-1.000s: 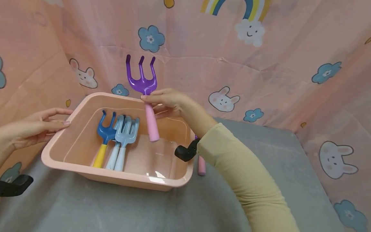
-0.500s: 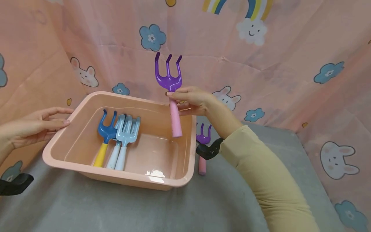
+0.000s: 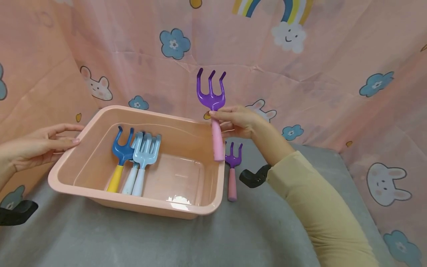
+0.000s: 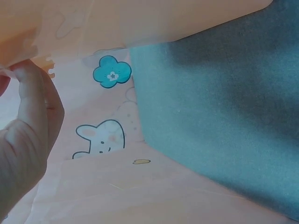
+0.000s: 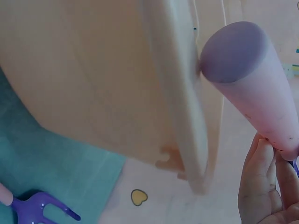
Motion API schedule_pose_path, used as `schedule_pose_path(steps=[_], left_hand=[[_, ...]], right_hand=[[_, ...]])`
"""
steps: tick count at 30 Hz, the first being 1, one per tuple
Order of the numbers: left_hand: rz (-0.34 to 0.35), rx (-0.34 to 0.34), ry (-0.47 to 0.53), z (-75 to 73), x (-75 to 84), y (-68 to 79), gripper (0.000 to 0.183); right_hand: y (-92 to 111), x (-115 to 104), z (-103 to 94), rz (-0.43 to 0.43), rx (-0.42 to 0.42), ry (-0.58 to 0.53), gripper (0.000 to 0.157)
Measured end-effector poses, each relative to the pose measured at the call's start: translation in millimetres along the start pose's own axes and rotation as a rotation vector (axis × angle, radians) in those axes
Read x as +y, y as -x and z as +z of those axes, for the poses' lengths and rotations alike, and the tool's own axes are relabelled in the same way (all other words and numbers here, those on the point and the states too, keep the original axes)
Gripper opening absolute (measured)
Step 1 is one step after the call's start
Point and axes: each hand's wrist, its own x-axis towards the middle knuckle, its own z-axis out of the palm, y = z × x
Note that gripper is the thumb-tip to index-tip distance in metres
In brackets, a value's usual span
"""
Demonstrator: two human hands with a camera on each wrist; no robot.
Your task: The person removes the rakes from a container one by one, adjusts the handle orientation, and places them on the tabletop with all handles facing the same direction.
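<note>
My right hand (image 3: 239, 120) pinches a small hand rake (image 3: 217, 139) with purple prongs and a pink handle, just below its head. The rake is upright at the right rim of a peach plastic basin (image 3: 133, 203), prongs up. In the right wrist view, its handle end (image 5: 233, 53) overlaps the rim. My left hand (image 3: 41, 142) grips the basin's left rim, thumb on top; the basin tilts towards me. Inside lie a blue rake with a yellow handle (image 3: 115, 178) and two light-blue hand forks (image 3: 145, 152), one partly covering the other.
A second purple rake with a pink handle (image 3: 232, 183) lies on the grey cloth surface (image 3: 200, 244), right of the basin. Pink patterned fabric (image 3: 213, 48) hangs behind and at both sides. Black wrist mounts (image 3: 255, 177) sit on both arms.
My right hand has carried the purple rake rightwards, from over the basin to its right rim, uncovering the second purple rake. My left hand and the basin hold their place.
</note>
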Motion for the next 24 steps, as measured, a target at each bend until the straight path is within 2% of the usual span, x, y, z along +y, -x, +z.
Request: schedule_pose_path(steps=[3,6,11,24], left_hand=[[0.001,0.001,0.019,0.0,-0.6,0.2,0.035],[0.005,0.004,0.023,-0.2,-1.4,0.0,0.035],[0.01,0.012,-0.027,0.6,-2.8,-0.9,0.03],[-0.006,0.027,-0.061,2.6,-3.2,-3.1,0.027]], right_hand=[[4,3,-4.8,0.003,0.019,-0.015,0.022],[6,6,-9.7,0.015,0.041,-0.013,0.03],[8,11,-18.8,0.023,0.054,-0.013,0.043],[12,25,-37.0,0.009,0.058,0.024,0.044]])
